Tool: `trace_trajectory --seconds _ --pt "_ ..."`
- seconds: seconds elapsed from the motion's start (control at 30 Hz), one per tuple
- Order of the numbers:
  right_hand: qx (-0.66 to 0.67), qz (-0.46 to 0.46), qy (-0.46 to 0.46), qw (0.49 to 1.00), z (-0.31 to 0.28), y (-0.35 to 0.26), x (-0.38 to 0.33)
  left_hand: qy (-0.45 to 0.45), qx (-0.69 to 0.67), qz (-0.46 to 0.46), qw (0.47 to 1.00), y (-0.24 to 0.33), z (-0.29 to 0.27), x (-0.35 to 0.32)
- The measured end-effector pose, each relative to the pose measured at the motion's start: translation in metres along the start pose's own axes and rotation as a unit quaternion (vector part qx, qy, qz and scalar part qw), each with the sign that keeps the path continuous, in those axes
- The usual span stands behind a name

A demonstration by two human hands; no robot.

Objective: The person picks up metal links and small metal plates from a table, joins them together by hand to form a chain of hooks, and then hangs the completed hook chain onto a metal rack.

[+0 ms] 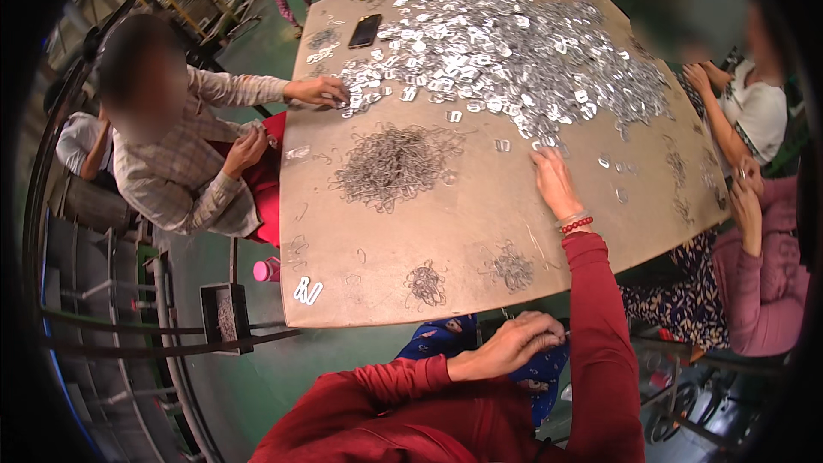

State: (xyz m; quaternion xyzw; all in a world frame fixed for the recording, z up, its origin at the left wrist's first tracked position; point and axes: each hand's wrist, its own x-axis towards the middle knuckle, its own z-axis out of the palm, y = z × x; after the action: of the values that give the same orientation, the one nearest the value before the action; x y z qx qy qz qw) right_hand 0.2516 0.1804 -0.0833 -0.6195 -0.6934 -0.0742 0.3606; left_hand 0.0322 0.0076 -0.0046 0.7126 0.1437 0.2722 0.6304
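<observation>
While the wearer sits at the near edge, the scene reads:
Left hand (507,345): below the table edge, fingers curled together; whether it holds anything cannot be told.
Small wire bundles (512,267): just past it on the tan table (386,231).
Right hand (553,180): stretched forward, fingers spread flat on the tabletop, gripping nothing.
Metal pieces (506,51): a broad shiny heap, its near fringe touching those fingertips.
Wire pile (396,163): left of the right hand.
Co-worker's hand (317,90): at the heap's far left.
Phone (365,31): dark, beyond it.
</observation>
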Motion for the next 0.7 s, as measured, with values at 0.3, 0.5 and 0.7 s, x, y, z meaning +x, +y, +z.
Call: trace_trajectory --seconds 0.3,0.5,0.7 --pt "0.432 0.331 0.039 0.838 -0.071 -0.049 -0.02 0.02 0.009 0.079 0.997 0.0 -0.001 0.005" --pt "0.411 0.382 0.037 0.827 -0.172 -0.125 -0.117 0.064 0.054 0.085 0.993 0.001 0.001 0.011" --pt "0.428 0.334 0.127 0.83 -0.208 -0.168 -0.151 0.102 0.109 0.14 0.979 0.007 0.011 0.007"
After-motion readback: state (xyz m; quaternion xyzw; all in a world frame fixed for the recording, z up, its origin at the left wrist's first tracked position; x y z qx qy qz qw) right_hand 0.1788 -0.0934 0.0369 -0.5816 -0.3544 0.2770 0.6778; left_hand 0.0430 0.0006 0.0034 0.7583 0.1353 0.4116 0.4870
